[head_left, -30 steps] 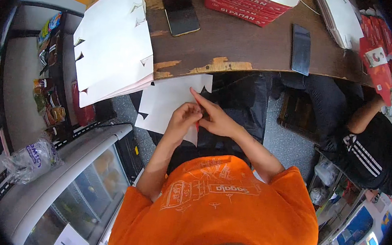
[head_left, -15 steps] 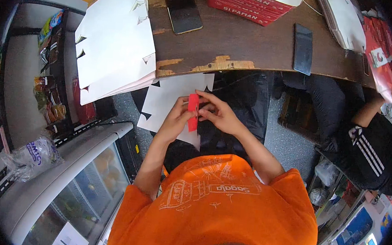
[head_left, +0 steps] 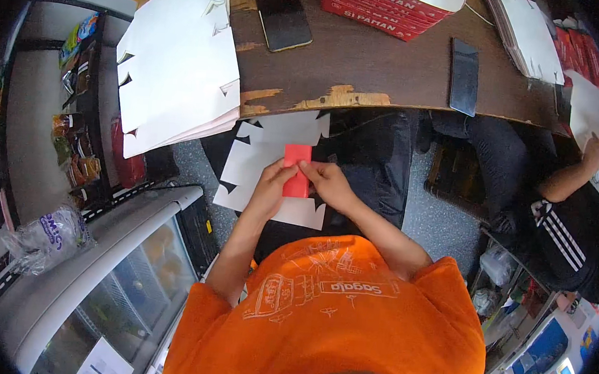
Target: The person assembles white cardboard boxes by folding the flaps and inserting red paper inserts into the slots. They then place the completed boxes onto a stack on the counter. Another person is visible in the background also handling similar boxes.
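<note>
A flat red cardboard panel (head_left: 296, 180) stands in front of my lap, over a white notched cardboard sheet (head_left: 249, 162). Whether the panel is a folded flap of that sheet or a separate piece I cannot tell. My left hand (head_left: 271, 185) closes on the panel's left edge, and my right hand (head_left: 330, 185) grips its right side, thumb lying on the red face. Both thumbs nearly meet at the middle. Beneath the sheet, dark cloth covers my lap.
A stack of white notched sheets (head_left: 182, 65) overhangs the table edge at left. Two phones, one black (head_left: 283, 15) and one darker blue (head_left: 464, 75), lie on the brown table (head_left: 365, 65). Stacked red-and-white boxes (head_left: 387, 11) stand behind. At right, another person's hand (head_left: 593, 150) holds white card.
The red panel has turned from a narrow, tilted strip to face me broadly. My hands have shifted round it, and the white sheet below lies flatter. The other person's red card now shows white.
</note>
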{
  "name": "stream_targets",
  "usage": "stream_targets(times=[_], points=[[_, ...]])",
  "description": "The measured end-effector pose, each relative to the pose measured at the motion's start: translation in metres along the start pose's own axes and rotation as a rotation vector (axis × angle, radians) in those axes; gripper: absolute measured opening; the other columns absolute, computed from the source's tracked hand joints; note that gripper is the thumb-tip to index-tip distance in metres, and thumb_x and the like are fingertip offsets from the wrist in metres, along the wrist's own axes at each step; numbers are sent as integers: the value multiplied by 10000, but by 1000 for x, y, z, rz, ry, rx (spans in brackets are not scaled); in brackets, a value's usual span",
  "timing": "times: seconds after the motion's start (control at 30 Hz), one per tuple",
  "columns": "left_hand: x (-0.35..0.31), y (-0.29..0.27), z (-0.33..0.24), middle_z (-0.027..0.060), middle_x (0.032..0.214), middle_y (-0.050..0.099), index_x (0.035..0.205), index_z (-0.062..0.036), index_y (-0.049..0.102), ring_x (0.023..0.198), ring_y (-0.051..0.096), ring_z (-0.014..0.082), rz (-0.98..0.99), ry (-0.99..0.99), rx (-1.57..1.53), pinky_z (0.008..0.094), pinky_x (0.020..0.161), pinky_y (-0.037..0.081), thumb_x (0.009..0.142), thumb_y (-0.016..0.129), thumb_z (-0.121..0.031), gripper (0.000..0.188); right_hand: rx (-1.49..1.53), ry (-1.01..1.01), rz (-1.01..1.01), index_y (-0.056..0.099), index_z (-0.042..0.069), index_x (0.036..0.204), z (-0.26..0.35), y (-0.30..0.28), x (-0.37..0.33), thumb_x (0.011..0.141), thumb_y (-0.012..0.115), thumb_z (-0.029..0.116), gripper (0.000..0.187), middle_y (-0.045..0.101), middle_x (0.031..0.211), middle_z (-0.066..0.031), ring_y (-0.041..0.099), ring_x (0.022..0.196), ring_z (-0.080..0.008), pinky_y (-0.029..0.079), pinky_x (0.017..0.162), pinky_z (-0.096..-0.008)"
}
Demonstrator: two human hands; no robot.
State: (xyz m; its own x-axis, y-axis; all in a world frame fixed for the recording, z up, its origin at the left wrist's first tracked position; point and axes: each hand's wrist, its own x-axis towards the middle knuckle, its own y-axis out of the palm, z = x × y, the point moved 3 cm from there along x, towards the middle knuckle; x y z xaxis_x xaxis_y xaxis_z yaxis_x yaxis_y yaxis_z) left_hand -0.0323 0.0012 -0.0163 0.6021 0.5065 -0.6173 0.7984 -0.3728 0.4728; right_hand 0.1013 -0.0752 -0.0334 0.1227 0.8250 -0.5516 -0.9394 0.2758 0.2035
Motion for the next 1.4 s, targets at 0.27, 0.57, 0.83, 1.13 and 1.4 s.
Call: stream_targets(times=[0.27, 0.57, 0.83, 1.13, 1.4], points=[[8, -4, -12, 79, 1131, 692, 1223, -21, 643, 1003, 641, 147, -72, 426, 904, 299, 896, 511, 1046, 547, -169, 249, 114, -23, -4, 732, -18, 1014, -9, -5, 1, 1070, 571, 331, 388, 721, 865, -65, 675, 755, -121, 589, 714, -290], [9, -15, -5, 51, 1212, 673, 1293, -32, 617, 1075, 639, 145, -20, 117, 346, 312, 966, 494, 1078, 515, -181, 281, 137, -66, -72, 552, -5, 1335, -14, -4, 7, 1083, 530, 335, 424, 651, 1222, -117, 690, 967, -180, 632, 782, -354], [20, -20, 30, 62, 1260, 664, 1392, -30, 540, 1117, 641, 151, 55, 78, 3, 319, 1010, 489, 1064, 524, -108, 338, -198, 8, -39, 605, -51, 1272, -14, -9, 8, 1085, 486, 394, 497, 725, 1095, -185, 717, 1021, -258, 559, 882, -385], [27, -8, 27, 76, 1294, 651, 1383, -33, 540, 1154, 630, 160, 23, 128, 120, 326, 1022, 500, 1041, 532, -44, 342, -298, -171, -135, 684, -62, 1097, -17, -10, 8, 1083, 472, 355, 468, 705, 962, -301, 713, 938, -418, 530, 808, -441], [24, 1, 15, 50, 1222, 659, 1361, -24, 559, 1087, 623, 130, 22, 113, 319, 300, 955, 511, 1037, 577, -86, 330, -362, -220, -251, 702, -54, 941, -19, -17, 6, 1077, 503, 330, 453, 663, 763, -263, 668, 671, -295, 500, 648, -416]])
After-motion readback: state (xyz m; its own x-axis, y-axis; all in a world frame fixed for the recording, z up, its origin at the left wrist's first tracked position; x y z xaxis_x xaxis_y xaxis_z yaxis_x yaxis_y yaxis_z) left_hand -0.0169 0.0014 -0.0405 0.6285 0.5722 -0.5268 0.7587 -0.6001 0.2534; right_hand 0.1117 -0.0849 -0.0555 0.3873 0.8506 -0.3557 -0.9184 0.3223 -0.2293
